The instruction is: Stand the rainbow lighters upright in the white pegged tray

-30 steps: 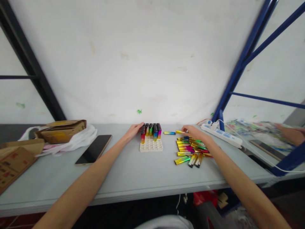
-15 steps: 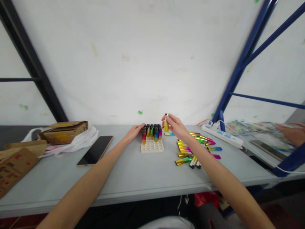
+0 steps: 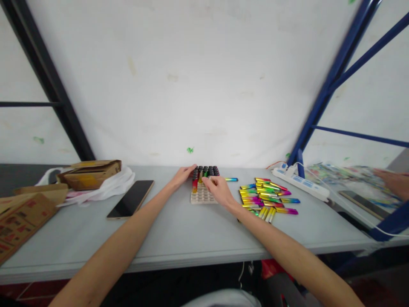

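A white tray [image 3: 198, 199] with rows of holes stands on the table, its back part filled with upright black-topped lighters [image 3: 211, 169] in shiny colours. My left hand [image 3: 184, 174] is held against the tray's left back side, fingers curled round its corner; the fingertips are partly hidden. Over the tray's front right part is my right hand [image 3: 219, 190], closed in a pinch on a lighter mostly covered by the fingers. Right of the tray lies a loose pile of metallic lighters [image 3: 266, 197], with a single blue-ended lighter [image 3: 232, 179] apart from it.
At left are a black phone [image 3: 131, 199], cardboard boxes [image 3: 91, 174] and a white plastic bag [image 3: 118, 181]. A white power strip [image 3: 300, 184] lies at right beside a blue metal frame [image 3: 319, 102]. Another person's hand [image 3: 394, 181] shows at the far right edge.
My right hand has come left and down from beside the tray to above its front part, bringing the yellow lighter. The left hand stays at the tray. The view has shifted slightly.
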`<state>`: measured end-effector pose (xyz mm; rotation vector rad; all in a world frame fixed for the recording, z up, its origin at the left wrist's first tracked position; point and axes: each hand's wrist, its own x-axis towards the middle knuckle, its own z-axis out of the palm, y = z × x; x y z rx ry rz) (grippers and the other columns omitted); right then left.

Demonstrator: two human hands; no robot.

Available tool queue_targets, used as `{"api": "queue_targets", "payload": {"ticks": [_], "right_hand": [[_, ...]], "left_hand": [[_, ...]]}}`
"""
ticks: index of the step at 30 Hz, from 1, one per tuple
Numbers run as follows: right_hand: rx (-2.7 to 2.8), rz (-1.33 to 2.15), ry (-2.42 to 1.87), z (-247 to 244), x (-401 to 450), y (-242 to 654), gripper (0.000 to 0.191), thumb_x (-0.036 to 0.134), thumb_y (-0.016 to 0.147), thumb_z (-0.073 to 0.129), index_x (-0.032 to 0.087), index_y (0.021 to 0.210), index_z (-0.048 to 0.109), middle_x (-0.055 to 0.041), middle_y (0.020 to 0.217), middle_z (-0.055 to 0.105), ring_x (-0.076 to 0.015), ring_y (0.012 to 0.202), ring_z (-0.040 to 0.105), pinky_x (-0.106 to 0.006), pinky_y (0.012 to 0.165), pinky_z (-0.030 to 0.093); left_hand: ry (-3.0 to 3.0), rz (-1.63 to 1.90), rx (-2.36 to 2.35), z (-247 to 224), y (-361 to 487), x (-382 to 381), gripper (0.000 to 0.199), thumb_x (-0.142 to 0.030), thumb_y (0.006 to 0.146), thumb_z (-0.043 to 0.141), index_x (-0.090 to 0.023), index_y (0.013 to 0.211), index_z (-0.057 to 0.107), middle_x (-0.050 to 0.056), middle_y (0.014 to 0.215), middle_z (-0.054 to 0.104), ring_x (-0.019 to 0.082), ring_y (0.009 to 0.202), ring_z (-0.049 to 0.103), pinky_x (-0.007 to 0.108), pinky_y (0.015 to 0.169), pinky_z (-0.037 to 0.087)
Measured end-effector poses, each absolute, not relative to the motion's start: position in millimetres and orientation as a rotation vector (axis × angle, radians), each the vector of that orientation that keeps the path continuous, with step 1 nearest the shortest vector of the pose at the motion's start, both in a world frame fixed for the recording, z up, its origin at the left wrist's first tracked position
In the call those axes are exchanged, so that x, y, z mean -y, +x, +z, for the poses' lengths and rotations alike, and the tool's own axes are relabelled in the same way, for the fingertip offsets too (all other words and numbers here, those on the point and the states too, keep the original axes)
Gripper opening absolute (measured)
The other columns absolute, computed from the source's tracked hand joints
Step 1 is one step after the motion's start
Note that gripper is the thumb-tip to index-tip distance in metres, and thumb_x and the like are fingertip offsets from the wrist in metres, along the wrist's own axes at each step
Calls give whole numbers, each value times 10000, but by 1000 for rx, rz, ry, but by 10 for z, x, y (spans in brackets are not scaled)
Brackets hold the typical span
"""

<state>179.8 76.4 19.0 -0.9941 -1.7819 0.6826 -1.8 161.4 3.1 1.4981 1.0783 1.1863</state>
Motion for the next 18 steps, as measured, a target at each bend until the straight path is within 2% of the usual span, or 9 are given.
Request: {"api": "queue_targets", "payload": {"ticks": [3,8,13,18], "right_hand": [[1755,616,-1065,180,-750,1788,408,398,805,490,201,498,307,53,513,232,-84,495,252,-238,482,177],[1805,636,-1008,196,-717,1799,298,306,784,439,201,532,318,51,530,273,-86,505,277,-236,488,192],[1829,597,-1030,203,-710,1812,356,365,849,449,201,561,319,55,541,280,-93,521,291,-240,498,206],[1950,504,-890,312,-718,1897,314,445,949,403,200,758,453,47,634,442,-115,591,411,-236,573,308]], "left_hand": [[1489,1187,-1063,32,-20,-1610,550,-661,687,639,-127,783,729,75,824,743,222,792,631,322,793,460],[1475,1199,-1050,30,-22,-1610,537,-652,677,657,-131,784,732,77,822,743,228,797,638,332,797,461],[1474,1196,-1063,22,-21,-1618,564,-669,666,653,-125,793,734,83,813,742,236,801,637,339,794,462],[1525,1192,-1077,-1,-30,-1645,591,-679,692,620,-114,823,734,77,812,739,223,775,622,333,782,456]]}}
